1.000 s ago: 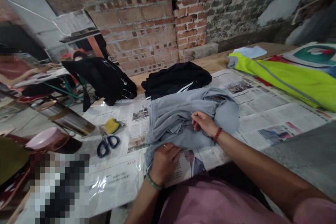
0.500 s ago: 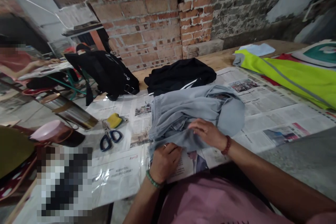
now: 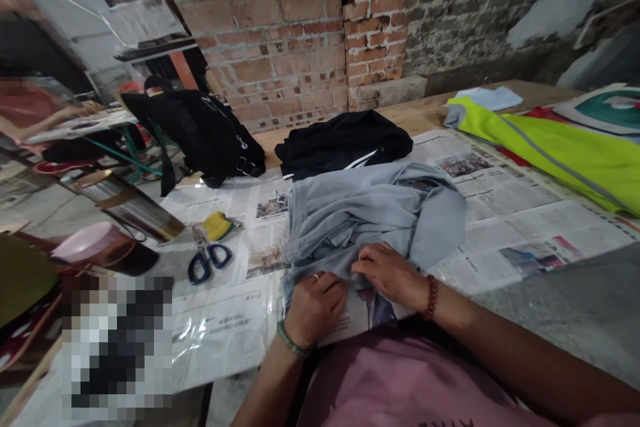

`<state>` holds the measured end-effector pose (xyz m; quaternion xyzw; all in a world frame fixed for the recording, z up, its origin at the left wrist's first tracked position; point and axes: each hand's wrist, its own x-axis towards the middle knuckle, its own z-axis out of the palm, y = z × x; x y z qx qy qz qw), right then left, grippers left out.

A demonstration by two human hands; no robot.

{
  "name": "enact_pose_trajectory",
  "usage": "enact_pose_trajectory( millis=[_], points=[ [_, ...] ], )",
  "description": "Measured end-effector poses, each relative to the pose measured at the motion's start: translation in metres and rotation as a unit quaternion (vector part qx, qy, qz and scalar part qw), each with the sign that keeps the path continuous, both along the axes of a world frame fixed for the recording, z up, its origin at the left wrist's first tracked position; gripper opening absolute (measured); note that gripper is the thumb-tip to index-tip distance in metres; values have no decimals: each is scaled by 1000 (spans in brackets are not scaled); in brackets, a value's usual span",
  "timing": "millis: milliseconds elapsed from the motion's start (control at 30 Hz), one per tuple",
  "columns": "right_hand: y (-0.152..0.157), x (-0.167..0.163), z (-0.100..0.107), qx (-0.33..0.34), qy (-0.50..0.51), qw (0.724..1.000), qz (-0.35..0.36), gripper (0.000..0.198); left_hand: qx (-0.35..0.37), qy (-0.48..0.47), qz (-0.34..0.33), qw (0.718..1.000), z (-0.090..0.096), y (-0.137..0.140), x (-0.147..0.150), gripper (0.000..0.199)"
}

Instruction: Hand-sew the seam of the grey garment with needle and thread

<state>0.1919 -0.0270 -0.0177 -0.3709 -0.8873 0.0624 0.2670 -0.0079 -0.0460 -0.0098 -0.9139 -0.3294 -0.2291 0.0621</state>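
Note:
A crumpled grey garment [image 3: 365,207] lies in front of me on the newspaper-covered table. My left hand [image 3: 317,307], with a ring and a green bead bracelet, is closed on the garment's near edge at the left. Just right of it, my right hand [image 3: 393,275], wearing a red bracelet, pinches the same edge with bent fingers. Its fingertips are partly hidden. Behind the grey garment rests a folded black garment [image 3: 345,140] with white stripes.
To the left lie scissors [image 3: 207,260] and a yellow object [image 3: 217,225], near a metal flask [image 3: 133,207] and a pink-lidded cup [image 3: 107,250]. A black bag [image 3: 210,133] stands behind. At right are a neon-yellow garment [image 3: 545,153] and an iron [image 3: 605,107]. Another person [image 3: 30,110] sits far left.
My right hand has come down and slightly left from above the garment onto its near edge, closing its fingers there. My left hand has stayed in place.

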Motion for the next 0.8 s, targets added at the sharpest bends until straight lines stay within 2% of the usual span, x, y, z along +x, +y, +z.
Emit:
enact_pose_trajectory(
  millis=[233,533,633,733,800],
  points=[
    [-5,-5,8,-27,-44,999,9,14,-14,5,1,1000,-3,0,-1,14],
    [-5,-12,7,-62,112,992,7,16,-8,1,0,1000,-3,0,-1,15],
    [-6,-17,7,-114,160,980,-14,18,-5,0,-2,1000,-3,0,0,14],
    [-8,-20,11,-201,217,954,-48,35,-5,3,-4,1000,-2,0,0,15],
    [-8,-21,14,-249,242,935,-67,32,-3,5,-6,1000,-2,0,0,16]
  ],
)
